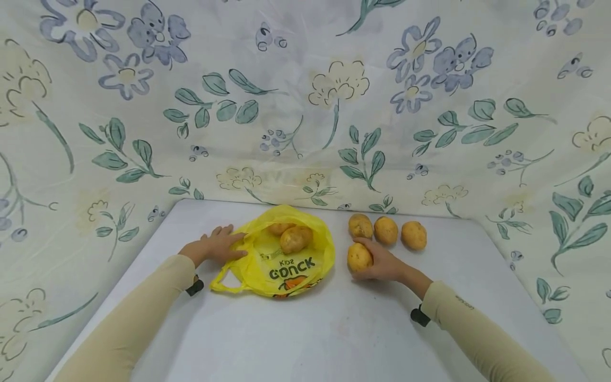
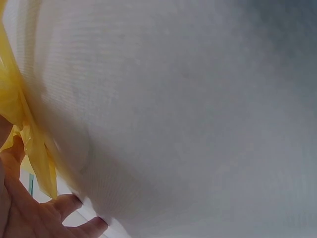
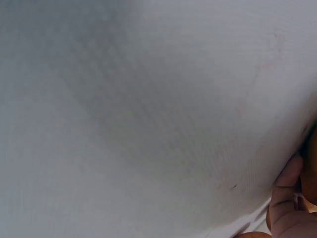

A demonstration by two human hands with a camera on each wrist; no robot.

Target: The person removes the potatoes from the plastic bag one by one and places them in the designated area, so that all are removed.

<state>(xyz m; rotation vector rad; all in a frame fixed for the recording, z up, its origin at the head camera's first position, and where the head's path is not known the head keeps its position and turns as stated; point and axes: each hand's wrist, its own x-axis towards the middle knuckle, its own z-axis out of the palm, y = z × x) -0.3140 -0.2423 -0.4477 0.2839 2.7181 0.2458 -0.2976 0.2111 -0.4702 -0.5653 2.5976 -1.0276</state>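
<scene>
A yellow plastic bag (image 1: 326, 254) lies with its mouth spread, and at least two potatoes (image 1: 296, 240) are inside it. At its left rim, my left hand (image 1: 217, 248) pinches the plastic between thumb and index finger; the left wrist view shows the bag's edge (image 2: 12, 101) there, the other fingers (image 2: 91, 227) spread on the table. To the right of the bag, my right hand (image 1: 383, 264) grips a potato (image 1: 359, 258) from its right side. That potato is at the table surface, apart from the bag. The right wrist view shows only part of it (image 3: 310, 171).
Behind the right hand, three more potatoes stand in a row: one on the left (image 1: 360, 225), one in the middle (image 1: 385, 230) and one on the right (image 1: 413, 236). The white table (image 1: 286, 339) ends at a flower-patterned cloth (image 1: 296, 106) behind.
</scene>
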